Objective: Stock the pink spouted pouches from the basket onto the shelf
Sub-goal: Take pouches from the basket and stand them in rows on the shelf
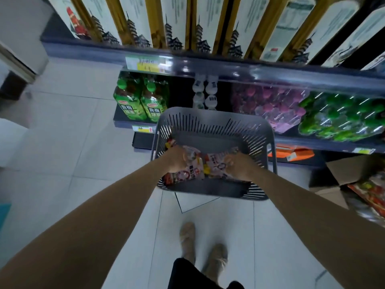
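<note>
A grey slotted basket (212, 124) sits on the floor in front of the shelf (229, 69). Pink spouted pouches (192, 171) lie in its bottom. Both my hands are down inside the basket. My left hand (177, 159) curls around a pouch on the left side. My right hand (237, 166) grips pouches on the right side. The picture is blurred, so how many pouches each hand holds is unclear.
Green bottles (141, 101), small white bottles (205, 92), and purple and green wrapped packs (270, 105) fill the lower shelf. Tall boxes (208, 24) stand on the upper shelf. An open cardboard box (350, 172) sits at the right. My feet (204, 247) stand on the tiled floor.
</note>
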{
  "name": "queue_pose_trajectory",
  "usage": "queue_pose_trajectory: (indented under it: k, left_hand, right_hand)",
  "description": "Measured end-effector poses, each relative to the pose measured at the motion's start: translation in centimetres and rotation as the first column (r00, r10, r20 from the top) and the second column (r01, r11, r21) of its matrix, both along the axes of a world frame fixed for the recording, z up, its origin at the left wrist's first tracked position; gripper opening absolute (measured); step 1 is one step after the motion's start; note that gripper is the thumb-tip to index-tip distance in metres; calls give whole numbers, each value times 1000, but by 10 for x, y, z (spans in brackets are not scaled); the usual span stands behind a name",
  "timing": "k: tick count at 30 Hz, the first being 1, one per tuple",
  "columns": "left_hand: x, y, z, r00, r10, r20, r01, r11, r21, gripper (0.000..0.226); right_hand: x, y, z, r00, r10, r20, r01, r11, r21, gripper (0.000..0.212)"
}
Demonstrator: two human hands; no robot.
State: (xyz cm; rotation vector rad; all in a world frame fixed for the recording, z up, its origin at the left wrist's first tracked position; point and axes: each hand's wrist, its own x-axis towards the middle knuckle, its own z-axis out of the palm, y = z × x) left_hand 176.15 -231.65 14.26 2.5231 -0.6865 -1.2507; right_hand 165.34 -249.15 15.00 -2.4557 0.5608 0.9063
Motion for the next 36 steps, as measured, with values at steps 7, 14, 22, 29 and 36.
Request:
queue_pose_trajectory:
  k: [7,14,22,29,36]
  left_hand:
    - [7,0,-67,1000,27,6,-27,998,60,44]
    - [7,-3,-111,999,38,35,-42,991,126,55]
    - [6,-15,-136,983,-38,178,7,985,172,41]
    - [5,-22,-128,983,-90,160,54,975,217,29]
    - [6,-26,-63,937,347,28,-346,937,-41,18]
  right_hand:
    - [-2,-10,-80,993,85,-87,-84,996,16,44]
    - [0,-19,-117,970,157,-186,-171,983,-66,48]
    - [5,-27,-141,975,119,-189,-131,990,-50,47]
    - [6,-34,-127,989,-150,-5,150,989,12,32]
    - [6,-44,-53,777,-621,105,549,750,368,28]
